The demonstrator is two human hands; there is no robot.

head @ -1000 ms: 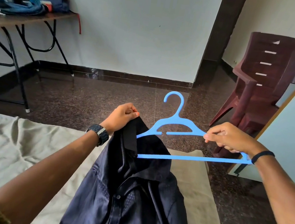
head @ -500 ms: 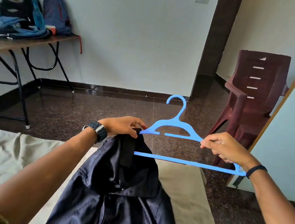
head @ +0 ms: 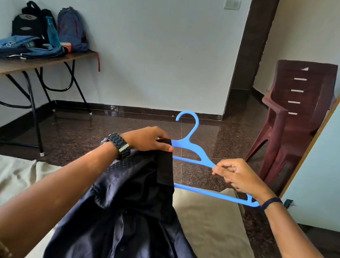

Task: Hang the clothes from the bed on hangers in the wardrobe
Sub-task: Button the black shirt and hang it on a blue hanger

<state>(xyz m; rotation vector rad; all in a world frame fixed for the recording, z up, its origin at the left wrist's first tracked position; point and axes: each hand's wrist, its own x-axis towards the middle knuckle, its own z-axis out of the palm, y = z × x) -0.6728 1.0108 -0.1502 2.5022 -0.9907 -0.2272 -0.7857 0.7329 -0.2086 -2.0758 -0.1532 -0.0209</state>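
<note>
Blue hanger (head: 196, 154) half inside navy shirt (head: 129, 221).

backpacks (head: 48, 24) and a blue bag (head: 21, 46) sit on a wooden table (head: 9, 66) at left wall. stacked maroon plastic chairs (head: 293, 115) stand right, light switch (head: 232, 3) on wall above.

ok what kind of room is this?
Most likely a bedroom in a home or hostel: a bed with a beige sheet, a folding table stacked with backpacks, and stacked plastic chairs by a doorway.
</note>
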